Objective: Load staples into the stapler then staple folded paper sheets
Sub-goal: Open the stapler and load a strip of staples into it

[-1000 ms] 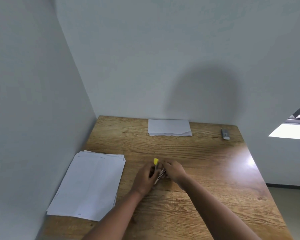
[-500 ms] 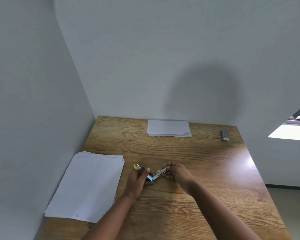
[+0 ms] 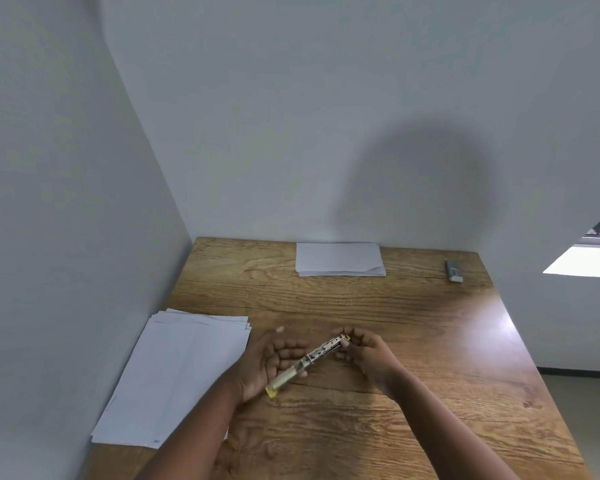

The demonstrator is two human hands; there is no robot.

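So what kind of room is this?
Probably a plain office or study corner: a wooden desk pushed against bare white walls, a stack of white paper sheets on it, and a stapler in the person's hands.

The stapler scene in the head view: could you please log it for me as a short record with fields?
stapler: swung open, lying slantwise across both hands above the table
left hand: palm up, fingers curled round the yellow-tipped near end
right hand: pinches the far metal end
flat paper stack: at the table's left edge, untouched
folded sheets: at the far edge by the wall
small grey box: far right corner; contents cannot be told
table: wooden, set into a wall corner
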